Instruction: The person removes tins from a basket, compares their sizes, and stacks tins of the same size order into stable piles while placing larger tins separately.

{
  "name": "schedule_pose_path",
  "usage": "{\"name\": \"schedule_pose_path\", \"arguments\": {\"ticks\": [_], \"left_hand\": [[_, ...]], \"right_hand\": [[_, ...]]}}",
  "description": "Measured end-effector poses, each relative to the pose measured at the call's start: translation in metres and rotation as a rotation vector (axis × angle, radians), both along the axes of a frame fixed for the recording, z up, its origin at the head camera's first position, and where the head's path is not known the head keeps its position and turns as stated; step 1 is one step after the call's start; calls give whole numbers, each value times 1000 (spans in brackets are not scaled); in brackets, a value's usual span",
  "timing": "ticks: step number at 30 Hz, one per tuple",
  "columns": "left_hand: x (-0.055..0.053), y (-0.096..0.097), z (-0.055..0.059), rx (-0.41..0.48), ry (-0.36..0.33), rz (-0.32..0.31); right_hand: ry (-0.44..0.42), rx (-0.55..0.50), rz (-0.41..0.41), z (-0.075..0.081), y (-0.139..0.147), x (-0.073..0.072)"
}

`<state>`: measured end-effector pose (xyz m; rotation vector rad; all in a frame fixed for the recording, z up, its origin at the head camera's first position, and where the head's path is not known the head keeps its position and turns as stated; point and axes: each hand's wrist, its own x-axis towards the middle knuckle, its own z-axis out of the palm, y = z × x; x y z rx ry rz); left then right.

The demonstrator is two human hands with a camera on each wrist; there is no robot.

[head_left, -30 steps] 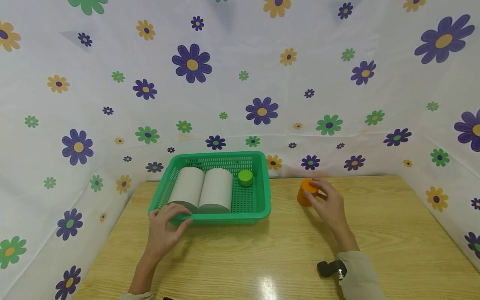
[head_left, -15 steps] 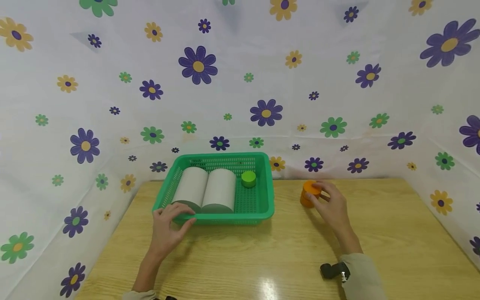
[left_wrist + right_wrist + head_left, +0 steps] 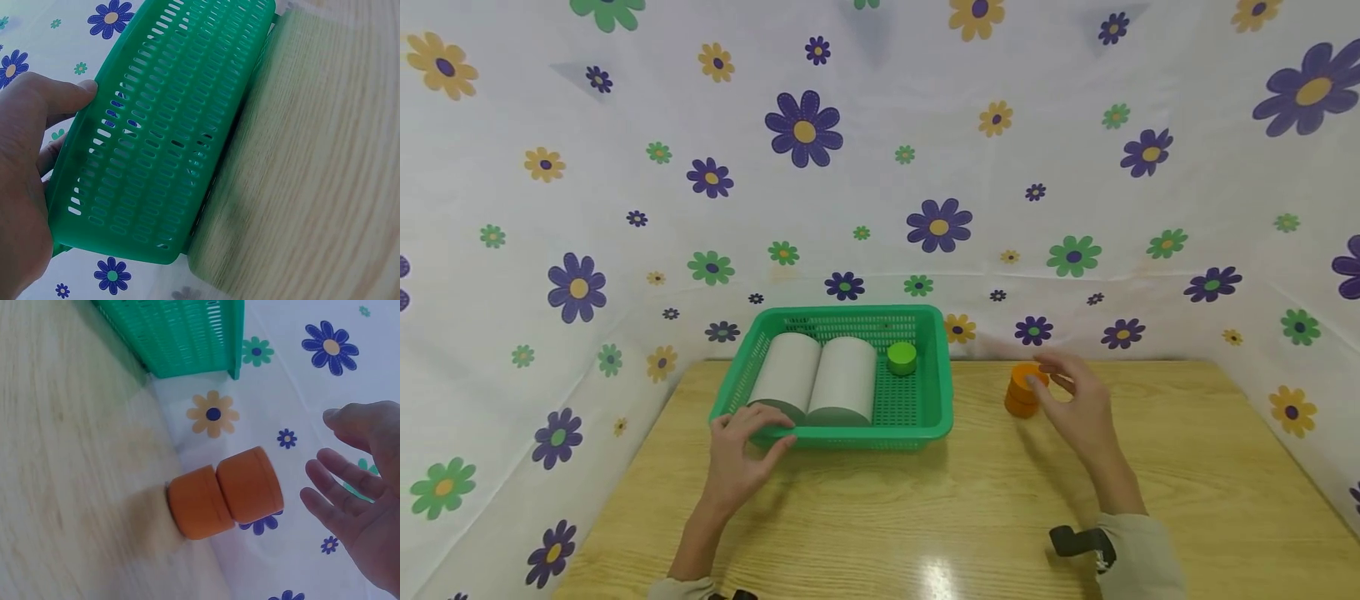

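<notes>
Two orange round blocks (image 3: 1022, 400) stand stacked on the table, and the right wrist view shows the seam between the upper block (image 3: 250, 484) and the lower block (image 3: 199, 503). Just to their right is my right hand (image 3: 1078, 408), fingers spread and apart from the stack in the right wrist view. My left hand (image 3: 741, 454) grips the near rim of a green plastic basket (image 3: 880, 432), thumb outside and fingers over the edge. Inside the basket lie two white cylinders (image 3: 786, 375) side by side, and a small light-green round block (image 3: 902, 358) sits at the back right.
The wooden table (image 3: 880, 517) spreads in front of the basket and to the right of the blocks. Behind it and at both sides hangs a white cloth (image 3: 880, 192) printed with flowers.
My right hand has let go of the orange blocks and drawn slightly right; the stack stays standing. My left hand keeps its hold on the basket. The head view has shifted slightly.
</notes>
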<state>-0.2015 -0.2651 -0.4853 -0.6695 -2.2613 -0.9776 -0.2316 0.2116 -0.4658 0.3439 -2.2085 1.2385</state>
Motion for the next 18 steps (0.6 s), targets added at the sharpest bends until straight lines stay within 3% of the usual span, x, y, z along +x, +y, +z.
{"name": "schedule_pose_path", "arguments": {"ticks": [13, 18], "left_hand": [[1, 2, 2, 6, -36, 1], [0, 3, 0, 12, -30, 4]], "right_hand": [[16, 112, 96, 22, -20, 15], [25, 95, 143, 27, -26, 15]]}}
